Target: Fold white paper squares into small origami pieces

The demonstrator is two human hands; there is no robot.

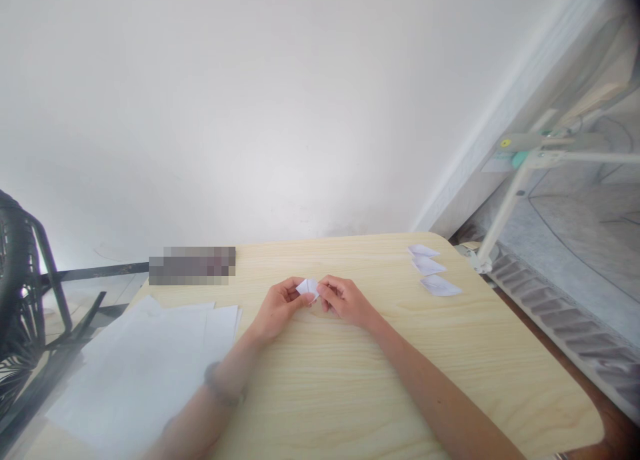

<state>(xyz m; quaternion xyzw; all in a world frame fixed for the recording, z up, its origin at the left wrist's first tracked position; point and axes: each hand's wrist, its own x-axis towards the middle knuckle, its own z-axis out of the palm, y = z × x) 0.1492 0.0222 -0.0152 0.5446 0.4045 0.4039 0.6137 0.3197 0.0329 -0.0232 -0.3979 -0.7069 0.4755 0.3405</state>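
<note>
A small folded piece of white paper (306, 286) is held up between both hands above the middle of the table. My left hand (281, 307) pinches it from the left, thumb in front and fingers behind. On its right edge my right hand (345, 299) closes with thumb and fingertips pressed together. The paper has a pointed, diamond-like outline with a crease down it. Three folded white paper shapes (429, 266) lie in a column on the right side of the table.
Loose white paper sheets (145, 360) overlap at the table's left. A blurred-out dark object (193, 267) sits at the back left edge. The wooden-topped table (350, 393) meets a white wall (300, 113). A black chair (30, 280) stands left, a white metal frame (505, 210) right.
</note>
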